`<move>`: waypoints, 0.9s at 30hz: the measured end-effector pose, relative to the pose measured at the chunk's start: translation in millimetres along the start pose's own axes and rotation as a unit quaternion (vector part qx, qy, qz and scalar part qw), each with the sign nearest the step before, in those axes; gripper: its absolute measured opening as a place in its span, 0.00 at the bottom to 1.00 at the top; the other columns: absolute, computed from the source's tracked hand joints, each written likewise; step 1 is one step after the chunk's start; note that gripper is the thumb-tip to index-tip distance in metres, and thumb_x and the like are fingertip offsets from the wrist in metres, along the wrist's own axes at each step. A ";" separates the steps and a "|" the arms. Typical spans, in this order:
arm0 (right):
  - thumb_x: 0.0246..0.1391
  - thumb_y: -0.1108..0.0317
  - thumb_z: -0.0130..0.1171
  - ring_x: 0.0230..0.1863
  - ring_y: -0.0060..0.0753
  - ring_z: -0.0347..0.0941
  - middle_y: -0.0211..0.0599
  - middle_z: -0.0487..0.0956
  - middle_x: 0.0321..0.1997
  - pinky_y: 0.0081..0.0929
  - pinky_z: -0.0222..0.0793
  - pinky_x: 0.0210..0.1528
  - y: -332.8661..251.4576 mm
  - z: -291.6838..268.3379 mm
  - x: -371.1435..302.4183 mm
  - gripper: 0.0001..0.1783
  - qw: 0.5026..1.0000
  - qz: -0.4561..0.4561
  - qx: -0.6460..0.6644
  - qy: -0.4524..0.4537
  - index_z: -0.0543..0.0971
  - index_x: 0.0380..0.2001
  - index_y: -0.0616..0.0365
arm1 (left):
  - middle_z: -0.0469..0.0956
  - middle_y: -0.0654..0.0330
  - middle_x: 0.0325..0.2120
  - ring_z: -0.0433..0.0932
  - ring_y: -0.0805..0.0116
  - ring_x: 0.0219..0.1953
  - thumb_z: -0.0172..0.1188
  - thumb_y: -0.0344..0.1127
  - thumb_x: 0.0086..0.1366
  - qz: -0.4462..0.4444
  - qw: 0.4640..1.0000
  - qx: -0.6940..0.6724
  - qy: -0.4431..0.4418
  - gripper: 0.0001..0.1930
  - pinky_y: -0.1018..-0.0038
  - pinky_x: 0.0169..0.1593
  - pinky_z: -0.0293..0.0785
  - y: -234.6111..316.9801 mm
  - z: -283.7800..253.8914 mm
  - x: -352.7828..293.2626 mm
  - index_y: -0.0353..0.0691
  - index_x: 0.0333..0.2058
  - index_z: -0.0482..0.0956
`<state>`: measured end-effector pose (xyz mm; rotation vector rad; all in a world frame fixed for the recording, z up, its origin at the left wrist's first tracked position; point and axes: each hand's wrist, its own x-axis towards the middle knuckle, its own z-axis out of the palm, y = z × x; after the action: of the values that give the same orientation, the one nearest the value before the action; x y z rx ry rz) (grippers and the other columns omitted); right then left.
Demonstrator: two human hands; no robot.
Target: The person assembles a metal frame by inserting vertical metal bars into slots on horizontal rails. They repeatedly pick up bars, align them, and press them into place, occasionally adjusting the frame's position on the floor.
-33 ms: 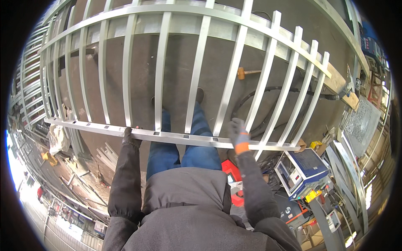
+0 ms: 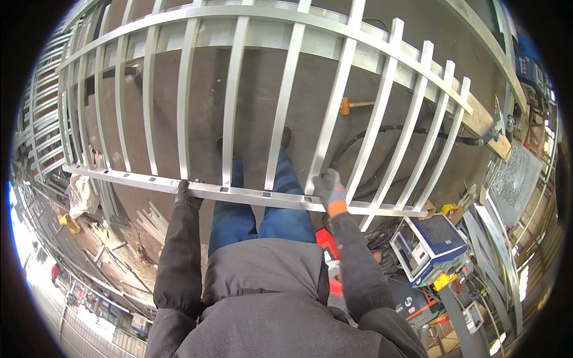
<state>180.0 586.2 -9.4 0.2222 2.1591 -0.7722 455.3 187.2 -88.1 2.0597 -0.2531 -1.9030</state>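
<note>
A long silvery metal rail [image 2: 239,195] with square dark slots crosses in front of my thighs. Slim square bars [image 2: 234,107] run from it toward a curved rail [image 2: 262,12] farther off, forming a fence-like panel. My left hand [image 2: 190,190] is closed around the near rail beside one bar's lower end; its underside fingers are hidden. In a grey glove with an orange cuff, my right hand [image 2: 328,186] curls at the lower end of another bar [image 2: 330,116], just above the rail. The far side of that grip is partly hidden.
On the floor beyond the bars lie a mallet [image 2: 346,106] and a dark cable [image 2: 358,136]. A blue-and-white machine [image 2: 439,238] stands at right, near metal strips [image 2: 501,238]. Left of me are a white cloth [image 2: 80,196] and a stack of barred panels [image 2: 45,125].
My right hand has moved left along the rail, to the nearby bar, and its fingers have curled. The panel has shifted very slightly in view. My left hand stays put.
</note>
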 end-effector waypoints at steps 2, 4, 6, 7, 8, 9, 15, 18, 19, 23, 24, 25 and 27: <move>0.58 0.57 0.65 0.51 0.35 0.75 0.46 0.78 0.53 0.32 0.70 0.54 -0.6 31.0 4.4 0.31 0.998 0.020 0.037 -0.054 0.69 0.58 0.65 | 0.79 0.49 0.34 0.79 0.49 0.40 0.59 0.43 0.63 0.006 1.000 -0.001 0.010 0.14 0.48 0.54 0.76 -0.2 3.2 -4.9 0.40 0.39 0.71; 0.60 0.54 0.62 0.50 0.34 0.75 0.45 0.78 0.53 0.31 0.70 0.53 11.3 42.0 6.1 0.31 0.991 0.007 0.089 -0.100 0.69 0.57 0.66 | 0.78 0.48 0.36 0.79 0.49 0.39 0.60 0.41 0.62 0.008 1.000 0.010 0.010 0.15 0.49 0.53 0.77 0.2 5.4 -8.0 0.39 0.41 0.70; 0.58 0.45 0.62 0.45 0.39 0.77 0.50 0.80 0.46 0.33 0.72 0.47 26.5 35.6 8.3 0.37 0.991 0.019 0.084 -0.101 0.70 0.57 0.66 | 0.78 0.48 0.36 0.79 0.50 0.39 0.60 0.40 0.62 0.008 1.000 0.013 -0.016 0.15 0.50 0.52 0.79 0.2 6.9 -10.2 0.39 0.42 0.70; 0.60 0.49 0.61 0.46 0.36 0.76 0.47 0.80 0.47 0.31 0.71 0.49 32.9 32.4 8.2 0.34 0.994 -0.039 0.071 -0.075 0.70 0.57 0.67 | 0.78 0.48 0.36 0.79 0.51 0.38 0.59 0.40 0.62 0.005 1.000 0.007 -0.017 0.15 0.50 0.51 0.79 0.0 7.4 -11.2 0.39 0.43 0.70; 0.62 0.52 0.59 0.48 0.33 0.75 0.45 0.79 0.49 0.28 0.70 0.51 37.0 28.6 11.1 0.31 0.996 -0.060 0.046 -0.051 0.70 0.57 0.67 | 0.78 0.49 0.34 0.80 0.52 0.38 0.59 0.39 0.62 0.006 1.000 -0.001 0.008 0.14 0.52 0.50 0.81 -0.7 9.0 -11.7 0.39 0.42 0.70; 0.64 0.55 0.58 0.50 0.31 0.73 0.42 0.79 0.50 0.26 0.69 0.53 40.1 29.0 11.0 0.28 0.997 -0.057 0.016 -0.043 0.69 0.57 0.68 | 0.79 0.49 0.34 0.80 0.52 0.38 0.59 0.39 0.62 0.006 1.000 0.005 0.010 0.14 0.52 0.50 0.81 -1.3 8.6 -13.7 0.39 0.42 0.69; 0.65 0.54 0.57 0.42 0.26 0.71 0.37 0.77 0.44 0.27 0.73 0.44 42.4 21.6 18.2 0.29 0.988 -0.046 0.090 -0.117 0.69 0.58 0.66 | 0.79 0.50 0.34 0.80 0.52 0.38 0.60 0.39 0.61 -0.002 0.999 0.022 -0.028 0.14 0.51 0.49 0.81 1.1 11.1 -19.5 0.39 0.40 0.69; 0.64 0.53 0.58 0.37 0.23 0.70 0.36 0.76 0.41 0.24 0.73 0.34 39.1 16.8 17.8 0.30 0.987 -0.045 0.078 -0.133 0.68 0.58 0.65 | 0.79 0.50 0.33 0.79 0.52 0.37 0.61 0.38 0.59 0.005 1.000 0.016 -0.013 0.15 0.52 0.48 0.81 0.1 11.3 -19.8 0.39 0.40 0.69; 0.64 0.53 0.58 0.37 0.22 0.70 0.35 0.76 0.41 0.24 0.73 0.33 37.2 16.5 16.9 0.29 0.985 -0.046 0.097 -0.137 0.68 0.58 0.65 | 0.79 0.50 0.33 0.79 0.52 0.37 0.61 0.38 0.59 0.015 0.999 0.021 -0.027 0.14 0.51 0.48 0.81 -0.3 11.2 -19.9 0.39 0.40 0.69; 0.64 0.54 0.58 0.37 0.22 0.70 0.34 0.76 0.40 0.23 0.73 0.33 28.9 16.6 12.5 0.27 0.980 -0.047 0.133 -0.143 0.69 0.55 0.65 | 0.79 0.50 0.32 0.79 0.52 0.36 0.60 0.38 0.60 0.008 0.999 0.013 -0.030 0.14 0.51 0.48 0.81 -1.5 12.6 -20.2 0.40 0.40 0.69; 0.64 0.54 0.58 0.37 0.21 0.70 0.33 0.76 0.40 0.23 0.73 0.33 27.8 17.1 11.4 0.26 0.981 -0.046 0.132 -0.138 0.69 0.54 0.65 | 0.79 0.50 0.32 0.79 0.52 0.36 0.60 0.38 0.60 0.002 1.000 0.007 -0.019 0.14 0.51 0.48 0.81 -1.7 13.1 -20.5 0.40 0.40 0.69; 0.64 0.55 0.57 0.38 0.21 0.71 0.33 0.76 0.40 0.23 0.73 0.34 27.4 17.3 10.9 0.26 0.979 -0.031 0.146 -0.138 0.69 0.54 0.65 | 0.79 0.50 0.32 0.79 0.52 0.36 0.60 0.38 0.60 0.008 0.999 0.007 -0.031 0.14 0.51 0.48 0.81 -1.9 13.7 -20.6 0.40 0.40 0.69; 0.65 0.56 0.57 0.38 0.21 0.71 0.33 0.76 0.41 0.23 0.73 0.35 28.6 18.4 10.6 0.25 0.978 -0.038 0.153 -0.135 0.69 0.55 0.65 | 0.79 0.50 0.33 0.79 0.52 0.36 0.60 0.38 0.60 0.007 1.000 -0.005 -0.016 0.14 0.51 0.48 0.80 -2.4 14.5 -20.7 0.40 0.40 0.69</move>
<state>196.3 597.0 -39.2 0.1822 1.7965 -1.1126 438.8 194.9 -70.4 2.0162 -0.2634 -1.9266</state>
